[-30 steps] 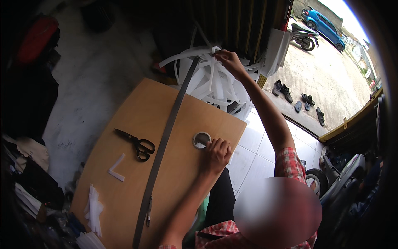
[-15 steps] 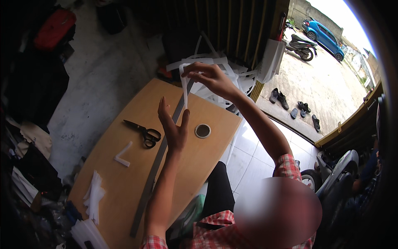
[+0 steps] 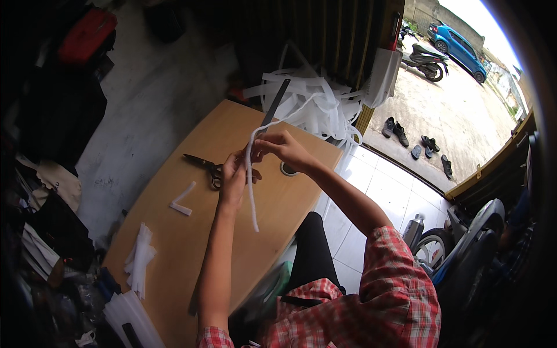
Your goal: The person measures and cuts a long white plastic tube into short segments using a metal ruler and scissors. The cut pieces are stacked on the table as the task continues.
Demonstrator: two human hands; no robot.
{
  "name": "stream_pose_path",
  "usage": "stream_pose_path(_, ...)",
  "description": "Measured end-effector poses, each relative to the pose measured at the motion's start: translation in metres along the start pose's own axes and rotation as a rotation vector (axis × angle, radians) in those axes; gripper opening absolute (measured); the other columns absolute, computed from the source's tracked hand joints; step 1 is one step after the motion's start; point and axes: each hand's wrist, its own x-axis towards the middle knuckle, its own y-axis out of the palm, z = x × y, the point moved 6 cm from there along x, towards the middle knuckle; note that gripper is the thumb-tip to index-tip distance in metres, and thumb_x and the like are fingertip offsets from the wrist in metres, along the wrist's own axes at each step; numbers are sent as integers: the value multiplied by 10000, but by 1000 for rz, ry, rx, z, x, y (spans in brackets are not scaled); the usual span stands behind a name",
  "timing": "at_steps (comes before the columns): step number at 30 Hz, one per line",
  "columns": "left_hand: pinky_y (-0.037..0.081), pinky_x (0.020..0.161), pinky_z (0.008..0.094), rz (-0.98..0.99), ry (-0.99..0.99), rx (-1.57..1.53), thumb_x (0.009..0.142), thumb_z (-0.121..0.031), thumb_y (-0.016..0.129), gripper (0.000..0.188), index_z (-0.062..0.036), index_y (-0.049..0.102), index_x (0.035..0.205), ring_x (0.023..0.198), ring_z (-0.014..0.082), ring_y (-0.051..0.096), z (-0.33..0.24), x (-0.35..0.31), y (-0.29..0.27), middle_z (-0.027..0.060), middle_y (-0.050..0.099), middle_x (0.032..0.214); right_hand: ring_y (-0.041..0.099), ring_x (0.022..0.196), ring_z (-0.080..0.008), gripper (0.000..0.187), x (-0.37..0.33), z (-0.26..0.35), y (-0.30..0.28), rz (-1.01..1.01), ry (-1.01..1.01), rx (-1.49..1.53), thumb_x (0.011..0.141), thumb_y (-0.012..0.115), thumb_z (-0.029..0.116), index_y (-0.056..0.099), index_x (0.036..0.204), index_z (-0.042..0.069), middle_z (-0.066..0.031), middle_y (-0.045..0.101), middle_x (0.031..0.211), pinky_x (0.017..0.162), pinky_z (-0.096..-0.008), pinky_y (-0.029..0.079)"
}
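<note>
A long white strip (image 3: 250, 168) is held above the table, its free end hanging down toward me. From there it bends over and trails back toward the heap of white strips (image 3: 316, 107) at the far end. My right hand (image 3: 284, 149) pinches it near the bend, fingers closed. Just below and to the left, my left hand (image 3: 233, 182) has its fingers closed round the same strip; its fingertips are partly hidden. Under both hands a long dark metal ruler (image 3: 275, 104) lies along the table. Black scissors (image 3: 203, 163) rest left of my left hand.
On the wooden table (image 3: 174, 255) are a roll of tape (image 3: 287, 169) partly behind my right hand, a small bent white piece (image 3: 183, 200) and cut white strips (image 3: 140, 261). More white material (image 3: 130, 319) sits at the near left. Shoes (image 3: 394, 132) stand by the doorway at right.
My right hand has come down and nearer, meeting my left hand, which has closed from an open pose. The strip's end now hangs below the hands.
</note>
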Motion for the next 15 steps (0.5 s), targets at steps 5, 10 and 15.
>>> stream_pose_path(5,436,440,265,11,-365,-255,1054,-359,524,361,-53,620,1220,565,112,610,13,-24,16,99,709,997,686,845,-145,353,-18,-15,-4,-103,115,-123,1067,553,285,734,1040,-17,-76,746,947,785,-303,542)
stream_pose_path(10,329,407,203,33,-277,-71,1061,-260,576,242,-59,623,1188,448,44,424,32,-37,10,2,560,697,702,808,-170,417,-36,-41,1,-136,286,10,1068,550,373,706,1077,-14,-99,741,982,735,-325,562)
stream_pose_path(15,242,412,192,35,-179,64,1060,-199,585,180,-38,633,1125,462,-11,344,16,-72,-9,-67,473,634,720,812,-247,473,-49,-85,-25,-367,495,484,1070,517,459,616,1136,1,-122,714,1037,735,-369,593)
